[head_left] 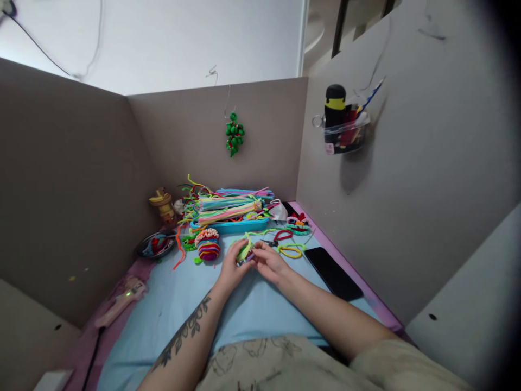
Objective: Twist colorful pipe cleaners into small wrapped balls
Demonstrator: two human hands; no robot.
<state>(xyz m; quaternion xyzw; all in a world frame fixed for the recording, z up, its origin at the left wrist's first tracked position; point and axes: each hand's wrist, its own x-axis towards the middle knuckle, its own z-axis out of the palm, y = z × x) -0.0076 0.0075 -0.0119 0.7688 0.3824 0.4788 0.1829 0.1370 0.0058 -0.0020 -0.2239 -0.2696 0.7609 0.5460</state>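
Observation:
Both hands meet over the blue cloth around a small craft piece (244, 253) with light green, yellow and purple parts, probably pipe cleaner work. My left hand (233, 267) curls around its left side, with part of the piece showing between thumb and fingers. My right hand (270, 263) pinches at its right edge, fingers bent together. Much of the piece is hidden by the fingers. Just beyond my right hand lie scissors (284, 235) with one red and one yellow handle loop. Left of my left hand stands a striped, multicoloured pipe cleaner figure (208, 245).
Bundles of pipe cleaners (228, 205) are heaped on a blue tray (244, 226) at the back. A black phone (334, 273) lies at right. A dark bowl (142, 247) and a pink hot glue gun (122, 301) are at left. Grey panels (264, 130) enclose the table.

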